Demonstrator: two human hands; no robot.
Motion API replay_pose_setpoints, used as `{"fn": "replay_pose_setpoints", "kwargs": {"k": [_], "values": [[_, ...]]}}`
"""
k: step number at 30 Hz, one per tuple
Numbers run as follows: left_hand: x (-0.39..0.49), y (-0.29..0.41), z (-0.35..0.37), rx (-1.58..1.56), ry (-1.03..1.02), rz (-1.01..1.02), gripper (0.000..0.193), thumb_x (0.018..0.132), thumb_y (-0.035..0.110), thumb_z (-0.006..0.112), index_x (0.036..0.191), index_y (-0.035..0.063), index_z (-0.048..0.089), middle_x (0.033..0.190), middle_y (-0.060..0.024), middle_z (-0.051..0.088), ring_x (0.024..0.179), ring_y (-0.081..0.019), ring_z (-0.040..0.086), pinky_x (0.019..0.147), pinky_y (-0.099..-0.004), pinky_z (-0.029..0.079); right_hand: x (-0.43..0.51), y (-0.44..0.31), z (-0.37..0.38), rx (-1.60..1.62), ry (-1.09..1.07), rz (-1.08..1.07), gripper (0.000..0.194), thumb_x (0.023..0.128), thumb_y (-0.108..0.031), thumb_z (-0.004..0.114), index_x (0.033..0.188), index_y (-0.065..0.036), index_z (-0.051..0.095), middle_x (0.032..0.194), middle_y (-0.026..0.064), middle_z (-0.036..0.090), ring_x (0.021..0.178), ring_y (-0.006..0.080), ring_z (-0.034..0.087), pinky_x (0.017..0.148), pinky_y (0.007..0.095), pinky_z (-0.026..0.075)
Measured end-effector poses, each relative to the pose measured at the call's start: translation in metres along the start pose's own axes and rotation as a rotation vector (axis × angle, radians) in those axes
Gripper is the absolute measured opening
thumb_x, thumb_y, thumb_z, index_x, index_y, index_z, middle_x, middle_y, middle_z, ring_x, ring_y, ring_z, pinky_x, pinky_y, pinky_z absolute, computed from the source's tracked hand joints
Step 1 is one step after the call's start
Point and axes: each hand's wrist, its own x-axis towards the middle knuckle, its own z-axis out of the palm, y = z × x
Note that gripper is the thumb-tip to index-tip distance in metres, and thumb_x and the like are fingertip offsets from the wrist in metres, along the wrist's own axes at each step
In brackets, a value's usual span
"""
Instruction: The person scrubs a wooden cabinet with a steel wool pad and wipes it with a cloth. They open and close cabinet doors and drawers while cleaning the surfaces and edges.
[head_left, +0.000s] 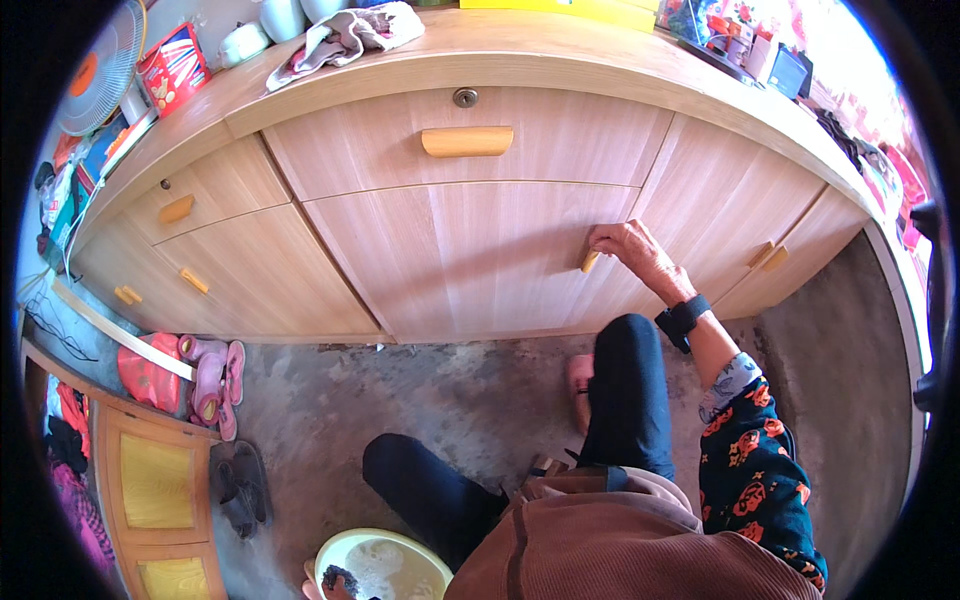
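My right hand (624, 241) grips the yellow handle (589, 261) of a light wood-grain cabinet door (465, 255), and the door sits flush with its neighbours. A dark band circles that wrist. At the bottom edge of the picture, my left hand (309, 583) is partly cut off. It grasps the rim of a pale plastic basin (381, 534), with fingers outside the rim and part of the hand inside. Cloudy, sudsy water (394, 570) stands in the basin. A dark crumpled cloth or scrubber (341, 576) is against the hand inside the rim.
A drawer with a yellow handle (466, 141) and a lock is above the door. A crumpled towel (345, 41), a red tin (174, 69) and an electric fan (103, 66) are on the countertop. Pink boots (208, 379) and dark shoes (241, 484) stand on the concrete floor.
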Motion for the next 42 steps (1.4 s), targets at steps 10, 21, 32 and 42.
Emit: {"fn": "replay_pose_setpoints", "kwargs": {"k": [10,21,32,42], "values": [[-0.006,0.029,-0.017,-0.55,-0.242,-0.066,0.033,0.083,0.015,0.063,0.114,0.0019,0.061,0.081,-0.0093,0.064,0.061,-0.022,0.06,0.05,-0.035,0.049,-0.045,-0.02,0.018,-0.049,0.054,-0.067,0.012,0.084,-0.002,0.055,0.094,-0.005,0.061,0.088,0.0177,0.067,0.082,0.0365,0.067,0.068,0.0424,0.055],[0.034,0.173,0.058,-0.216,0.043,0.052,0.042,0.089,0.018,0.068,0.128,0.0116,0.056,0.116,-0.0067,0.063,0.102,-0.0207,0.059,0.085,-0.04,0.049,-0.113,-0.081,0.022,-0.051,-0.074,-0.231,0.044,0.08,0.002,0.057,0.122,0.009,0.045,0.089,0.0166,0.063,0.082,0.0304,0.068,0.071,0.0378,0.054],[0.094,0.352,0.167,-0.266,-0.016,0.211,0.039,0.088,0.022,0.071,0.123,0.0141,0.057,0.115,-0.0028,0.063,0.106,-0.018,0.06,0.091,-0.04,0.047,-0.147,-0.117,0.025,0.347,-0.332,-0.37,0.058,0.08,0.0,0.052,0.137,0.002,0.039,0.088,0.0202,0.066,0.061,0.0292,0.067,0.051,0.038,0.055],[0.0,0.415,0.273,-0.374,-0.549,0.336,0.028,0.092,0.008,0.064,0.12,0.0065,0.06,0.111,-0.0051,0.066,0.1,-0.0174,0.064,0.088,-0.0351,0.052,-0.145,-0.107,0.012,0.53,-0.09,-0.098,0.037,0.075,0.01,0.051,0.11,0.001,0.055,0.092,0.0172,0.059,0.074,0.0377,0.06,0.064,0.04,0.05]]}}
